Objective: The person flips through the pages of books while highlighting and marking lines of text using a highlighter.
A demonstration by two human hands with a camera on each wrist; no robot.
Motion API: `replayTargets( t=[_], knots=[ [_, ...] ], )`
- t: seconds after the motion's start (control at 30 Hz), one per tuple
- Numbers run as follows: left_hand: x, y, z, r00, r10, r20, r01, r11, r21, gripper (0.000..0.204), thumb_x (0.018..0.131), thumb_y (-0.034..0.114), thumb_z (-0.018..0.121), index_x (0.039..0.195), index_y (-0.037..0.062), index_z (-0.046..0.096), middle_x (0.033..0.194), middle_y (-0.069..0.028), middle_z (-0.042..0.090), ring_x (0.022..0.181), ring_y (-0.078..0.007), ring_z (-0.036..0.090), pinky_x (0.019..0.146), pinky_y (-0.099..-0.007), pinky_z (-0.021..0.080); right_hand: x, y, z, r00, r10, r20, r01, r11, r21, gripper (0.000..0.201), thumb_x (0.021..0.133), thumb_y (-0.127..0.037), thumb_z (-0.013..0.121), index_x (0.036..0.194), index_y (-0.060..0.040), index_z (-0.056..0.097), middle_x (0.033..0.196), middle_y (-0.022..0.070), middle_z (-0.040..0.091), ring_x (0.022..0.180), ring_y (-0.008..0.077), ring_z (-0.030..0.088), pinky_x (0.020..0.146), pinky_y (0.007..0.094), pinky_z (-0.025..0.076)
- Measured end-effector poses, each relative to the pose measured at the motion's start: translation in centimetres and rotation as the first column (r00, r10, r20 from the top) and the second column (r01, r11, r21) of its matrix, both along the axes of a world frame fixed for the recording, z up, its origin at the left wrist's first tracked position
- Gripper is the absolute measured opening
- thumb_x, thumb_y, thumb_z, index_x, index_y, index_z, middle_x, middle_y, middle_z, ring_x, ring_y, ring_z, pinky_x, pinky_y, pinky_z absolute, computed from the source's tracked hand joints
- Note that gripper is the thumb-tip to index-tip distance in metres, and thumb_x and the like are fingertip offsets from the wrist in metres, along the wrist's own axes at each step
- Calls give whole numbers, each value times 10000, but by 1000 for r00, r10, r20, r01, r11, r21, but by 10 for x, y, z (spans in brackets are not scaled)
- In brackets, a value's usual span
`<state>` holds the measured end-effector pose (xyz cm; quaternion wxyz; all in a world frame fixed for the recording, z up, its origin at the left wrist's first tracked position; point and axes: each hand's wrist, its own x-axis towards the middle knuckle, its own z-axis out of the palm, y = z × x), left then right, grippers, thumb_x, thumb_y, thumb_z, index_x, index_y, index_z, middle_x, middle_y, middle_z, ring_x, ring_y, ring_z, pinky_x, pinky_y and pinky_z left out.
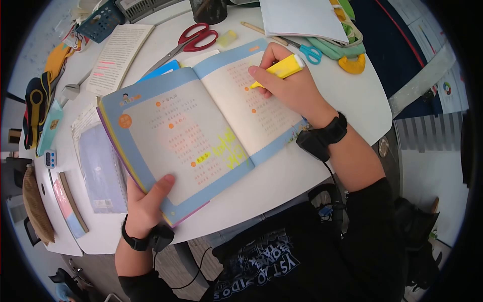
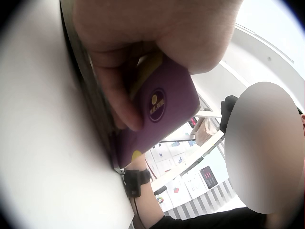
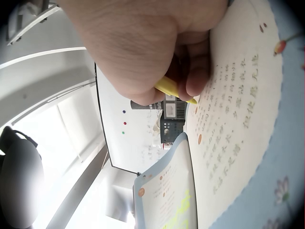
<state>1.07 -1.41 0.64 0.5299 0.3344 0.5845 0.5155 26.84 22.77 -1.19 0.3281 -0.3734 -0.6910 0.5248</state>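
An open book with blue page borders lies tilted over the white table. My left hand grips its lower left corner, thumb on the page and fingers underneath. In the left wrist view those fingers curl against the purple cover. My right hand pinches a yellow highlighter over the right page. Its tip is right at the printed lines near an orange number dot. Yellow handwriting and a highlighted phrase mark the left page.
Red-handled scissors, a yellow eraser and a black pen cup are behind the book. Blue-handled scissors, papers and a green pouch lie back right. Another book and a clear folder lie left.
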Motion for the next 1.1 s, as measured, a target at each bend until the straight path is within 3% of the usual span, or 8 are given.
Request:
replayTargets(
  t=[0.67,0.97,1.1],
  knots=[
    [-1,-2,1,999,-37,14,37,999,-15,428,981,44,650,1392,-30,554,1279,-103,677,1139,-179,643,965,-337,516,1,-1,-4,999,6,-41,-6,1000,-8,268,967,-189,757,894,-73,526,755,25,669,642,62,654,569,227,520],
    [2,-3,-1,1000,28,-10,-28,1000,11,407,986,46,649,1377,-30,565,1252,-100,684,1112,-173,646,953,-335,518,0,0,-4,999,4,-38,-4,1000,-14,265,966,-186,759,896,-67,532,748,30,672,625,61,642,563,228,513],
    [-1,-2,1,999,-48,20,48,999,-9,407,987,45,648,1377,-35,563,1263,-103,679,1127,-176,637,970,-339,510,1,0,-4,999,-1,-33,1,1000,0,262,968,-186,757,899,-67,534,752,31,675,624,58,635,558,228,513]
  ],
)
